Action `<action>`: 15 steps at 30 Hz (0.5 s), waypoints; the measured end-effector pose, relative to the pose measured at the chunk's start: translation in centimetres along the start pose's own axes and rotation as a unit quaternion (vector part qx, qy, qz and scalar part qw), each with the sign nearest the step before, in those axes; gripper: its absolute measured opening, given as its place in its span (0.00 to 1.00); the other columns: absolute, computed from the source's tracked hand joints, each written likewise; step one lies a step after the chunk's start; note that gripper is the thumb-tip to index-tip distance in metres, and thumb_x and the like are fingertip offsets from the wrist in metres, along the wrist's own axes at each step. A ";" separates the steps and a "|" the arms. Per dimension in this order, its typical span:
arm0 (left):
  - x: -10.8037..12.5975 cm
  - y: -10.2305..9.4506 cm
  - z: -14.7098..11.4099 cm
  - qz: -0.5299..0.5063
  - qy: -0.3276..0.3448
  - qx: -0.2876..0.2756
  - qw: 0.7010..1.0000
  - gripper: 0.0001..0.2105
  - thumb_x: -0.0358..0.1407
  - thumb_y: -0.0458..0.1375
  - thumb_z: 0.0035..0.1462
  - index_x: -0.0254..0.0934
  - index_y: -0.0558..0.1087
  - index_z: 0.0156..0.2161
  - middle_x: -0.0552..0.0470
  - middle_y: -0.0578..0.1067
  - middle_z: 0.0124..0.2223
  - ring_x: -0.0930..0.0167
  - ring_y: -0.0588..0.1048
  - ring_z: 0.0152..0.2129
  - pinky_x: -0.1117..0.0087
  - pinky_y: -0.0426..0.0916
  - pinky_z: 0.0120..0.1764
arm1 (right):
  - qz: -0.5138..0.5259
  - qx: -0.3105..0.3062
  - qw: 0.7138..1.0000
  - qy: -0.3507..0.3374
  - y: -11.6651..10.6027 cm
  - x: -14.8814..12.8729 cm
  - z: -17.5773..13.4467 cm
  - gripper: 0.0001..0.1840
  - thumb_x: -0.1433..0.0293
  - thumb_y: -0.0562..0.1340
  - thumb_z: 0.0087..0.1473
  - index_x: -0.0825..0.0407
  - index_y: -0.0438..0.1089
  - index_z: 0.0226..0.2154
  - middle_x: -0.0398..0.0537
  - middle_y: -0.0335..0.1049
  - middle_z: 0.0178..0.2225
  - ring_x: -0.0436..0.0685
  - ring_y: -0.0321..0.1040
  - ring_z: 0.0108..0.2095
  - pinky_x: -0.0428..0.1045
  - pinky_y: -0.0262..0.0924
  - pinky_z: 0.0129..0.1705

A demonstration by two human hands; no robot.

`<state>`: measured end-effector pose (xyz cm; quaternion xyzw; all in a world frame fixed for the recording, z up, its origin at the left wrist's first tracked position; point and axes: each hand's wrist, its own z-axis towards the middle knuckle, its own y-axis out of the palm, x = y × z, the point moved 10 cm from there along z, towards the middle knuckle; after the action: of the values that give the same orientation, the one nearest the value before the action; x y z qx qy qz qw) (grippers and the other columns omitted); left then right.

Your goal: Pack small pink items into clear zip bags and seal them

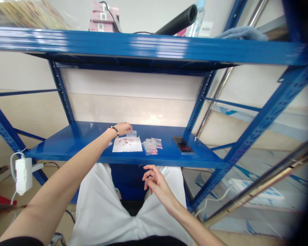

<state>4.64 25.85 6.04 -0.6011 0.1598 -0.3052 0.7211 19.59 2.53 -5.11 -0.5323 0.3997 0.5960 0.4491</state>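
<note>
My left hand (pixel 123 128), with a dark beaded bracelet on its wrist, reaches over the blue shelf. Its fingers are closed at the top edge of a small clear plastic bag (pixel 131 133). Just in front of that bag lies a white sheet (pixel 127 145) with small reddish pieces (pixel 127 140) scattered on it. To the right of the sheet is a group of clear bags (pixel 152 146) with pink-red beads inside. My right hand (pixel 154 179) hovers above my lap before the shelf's front edge, its fingers loosely bent and apart, holding nothing.
A pixelated dark object (pixel 183 145) lies at the right on the blue shelf (pixel 92 126). The upper shelf (pixel 105 42) carries pink boxes (pixel 104 17), a black tube (pixel 178 20) and a blue cloth (pixel 242 33). A white power strip (pixel 24 176) hangs at the left post.
</note>
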 end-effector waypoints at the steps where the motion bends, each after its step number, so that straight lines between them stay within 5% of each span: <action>1: 0.0 -0.1 0.1 -0.003 -0.001 0.002 1.000 0.12 0.30 0.58 0.51 0.35 0.80 0.41 0.45 0.80 0.34 0.67 0.76 0.29 0.74 0.63 0.31 | 0.000 0.002 1.000 0.003 -0.1 0.2 0.2 0.22 0.73 0.57 0.49 0.47 0.59 0.48 0.41 0.63 0.34 0.48 0.65 0.24 0.41 0.51 0.18; 15: -2.0 0.2 2.0 -0.098 0.013 -0.001 0.995 0.05 0.32 0.63 0.45 0.32 0.80 0.27 0.47 0.78 0.24 0.70 0.73 0.21 0.74 0.62 0.25 | -0.003 -0.005 1.000 0.023 0.2 1.0 0.4 0.19 0.72 0.57 0.50 0.47 0.60 0.46 0.43 0.64 0.34 0.49 0.66 0.24 0.41 0.51 0.18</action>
<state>4.38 28.67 6.03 -0.6105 0.1099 -0.3818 0.6852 19.30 2.98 -6.07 -0.5488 0.4056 0.5843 0.4391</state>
